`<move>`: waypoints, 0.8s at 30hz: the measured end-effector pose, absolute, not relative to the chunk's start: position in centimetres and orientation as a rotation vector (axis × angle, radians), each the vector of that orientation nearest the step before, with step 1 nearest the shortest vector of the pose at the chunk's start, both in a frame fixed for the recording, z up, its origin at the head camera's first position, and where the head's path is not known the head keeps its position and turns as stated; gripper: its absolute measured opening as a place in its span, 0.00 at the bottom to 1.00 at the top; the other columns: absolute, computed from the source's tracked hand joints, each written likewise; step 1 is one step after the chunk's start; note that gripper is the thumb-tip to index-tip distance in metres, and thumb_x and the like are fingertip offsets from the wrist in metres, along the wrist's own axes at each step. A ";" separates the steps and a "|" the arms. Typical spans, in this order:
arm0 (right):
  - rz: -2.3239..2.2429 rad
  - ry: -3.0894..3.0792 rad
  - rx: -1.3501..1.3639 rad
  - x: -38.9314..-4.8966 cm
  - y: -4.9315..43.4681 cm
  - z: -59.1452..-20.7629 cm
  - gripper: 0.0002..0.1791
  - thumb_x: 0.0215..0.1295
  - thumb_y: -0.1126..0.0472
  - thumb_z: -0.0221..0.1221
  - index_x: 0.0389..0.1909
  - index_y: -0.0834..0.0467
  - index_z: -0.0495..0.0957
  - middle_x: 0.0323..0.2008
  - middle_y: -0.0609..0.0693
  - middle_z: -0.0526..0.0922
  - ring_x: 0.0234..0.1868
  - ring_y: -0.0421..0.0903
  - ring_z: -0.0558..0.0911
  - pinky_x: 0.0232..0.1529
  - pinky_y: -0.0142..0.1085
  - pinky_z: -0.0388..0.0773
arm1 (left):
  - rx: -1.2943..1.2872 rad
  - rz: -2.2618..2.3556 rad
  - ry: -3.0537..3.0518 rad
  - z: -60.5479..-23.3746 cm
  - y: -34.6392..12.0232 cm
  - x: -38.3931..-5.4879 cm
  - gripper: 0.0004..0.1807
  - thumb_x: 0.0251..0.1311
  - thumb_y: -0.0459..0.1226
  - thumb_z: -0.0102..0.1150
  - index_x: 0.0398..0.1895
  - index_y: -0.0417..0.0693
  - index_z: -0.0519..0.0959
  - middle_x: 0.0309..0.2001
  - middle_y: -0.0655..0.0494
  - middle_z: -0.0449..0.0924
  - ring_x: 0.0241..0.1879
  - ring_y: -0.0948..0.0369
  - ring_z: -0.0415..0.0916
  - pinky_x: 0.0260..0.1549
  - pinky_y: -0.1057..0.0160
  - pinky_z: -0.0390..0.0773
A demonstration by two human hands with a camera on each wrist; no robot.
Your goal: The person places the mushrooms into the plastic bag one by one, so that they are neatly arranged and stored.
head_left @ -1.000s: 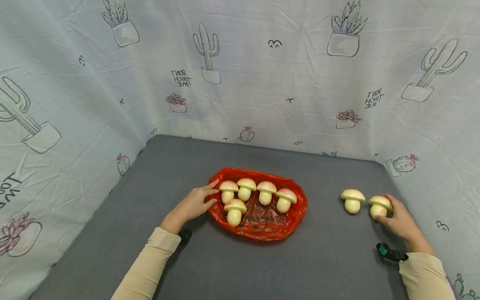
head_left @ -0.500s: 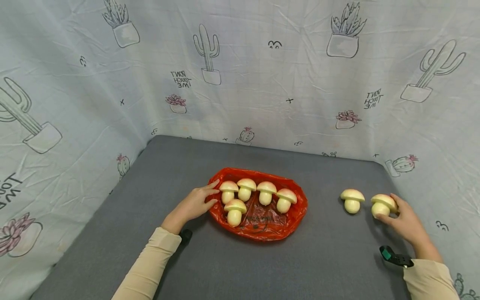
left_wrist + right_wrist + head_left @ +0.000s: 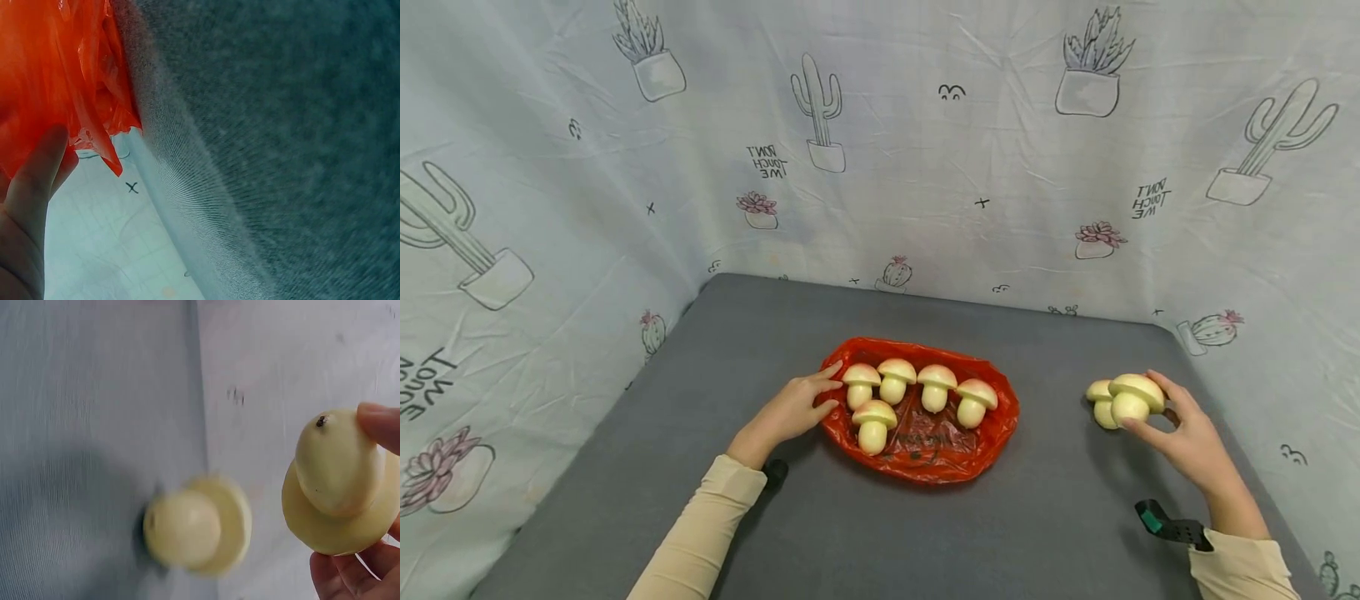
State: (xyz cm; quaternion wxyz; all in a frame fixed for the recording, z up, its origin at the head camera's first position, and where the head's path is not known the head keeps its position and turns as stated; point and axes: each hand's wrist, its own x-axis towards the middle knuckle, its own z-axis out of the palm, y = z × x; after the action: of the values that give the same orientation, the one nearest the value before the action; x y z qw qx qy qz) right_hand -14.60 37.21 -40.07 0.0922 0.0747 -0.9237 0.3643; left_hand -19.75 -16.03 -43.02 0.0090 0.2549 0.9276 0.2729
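Observation:
My right hand [image 3: 1187,437] holds a toy mushroom [image 3: 1131,407], cream with a domed cap, by thumb and fingertips above the table. In the right wrist view this held mushroom [image 3: 340,469] shows its stem end, with a small dark spot. A second mushroom [image 3: 1102,412] lies on the table just beyond, partly hidden by the held one. My left hand [image 3: 790,410] rests at the left rim of a red plastic bag [image 3: 940,460] spread open, its fingers fairly straight and touching the plastic. Several pink-tinged mushrooms [image 3: 935,385] lie inside the bag, mostly toward its back and left.
A grey table [image 3: 1022,533] carries everything. Pale cloth [image 3: 925,167] printed with cacti hangs behind it and along both sides. A black strap piece [image 3: 1168,523] sits at my right wrist.
My right hand has lifted its mushroom off the table and brought it left, in front of the other loose one. The left hand stays at the bag's rim.

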 end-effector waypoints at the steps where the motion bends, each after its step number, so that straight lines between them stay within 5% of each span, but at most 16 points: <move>1: 1.091 -2.731 0.241 -14.5 36.6 -40.0 0.45 0.59 0.61 0.64 0.74 0.58 0.50 0.61 0.63 0.60 0.50 0.14 0.54 0.44 0.09 0.54 | 0.800 0.852 2.899 -43.0 -16.0 -19.7 0.20 0.61 0.33 0.58 0.56 0.34 0.76 0.67 0.42 0.65 0.61 0.45 0.69 0.57 0.49 0.71; 6: 1.163 -2.677 0.338 -14.4 33.7 -39.9 0.45 0.57 0.65 0.65 0.73 0.56 0.53 0.60 0.42 0.61 0.53 0.18 0.58 0.47 0.11 0.57 | 0.807 0.857 2.898 -43.1 -16.0 -19.8 0.20 0.61 0.33 0.58 0.56 0.34 0.77 0.67 0.41 0.64 0.61 0.45 0.69 0.56 0.49 0.72; 11: 1.260 -2.630 0.410 -14.5 31.1 -40.3 0.45 0.54 0.70 0.66 0.72 0.57 0.56 0.57 0.33 0.60 0.52 0.24 0.63 0.45 0.16 0.62 | 0.802 0.856 2.894 -43.2 -16.0 -19.9 0.20 0.61 0.33 0.58 0.56 0.34 0.76 0.68 0.42 0.64 0.61 0.45 0.69 0.56 0.49 0.72; 24: 1.383 -2.654 0.621 -14.9 24.7 -41.1 0.42 0.56 0.66 0.65 0.71 0.52 0.58 0.62 0.53 0.67 0.54 0.29 0.66 0.52 0.24 0.66 | 0.800 0.855 2.891 -43.2 -16.0 -19.8 0.21 0.61 0.33 0.58 0.56 0.34 0.76 0.67 0.41 0.64 0.59 0.45 0.71 0.55 0.49 0.73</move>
State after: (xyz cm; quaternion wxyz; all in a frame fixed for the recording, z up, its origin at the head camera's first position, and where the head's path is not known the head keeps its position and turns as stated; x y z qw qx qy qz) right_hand -14.94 24.66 -41.12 0.0427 0.2031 -0.8676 0.4520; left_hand -19.82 -15.95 -43.21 0.0110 0.2564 0.9268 0.2741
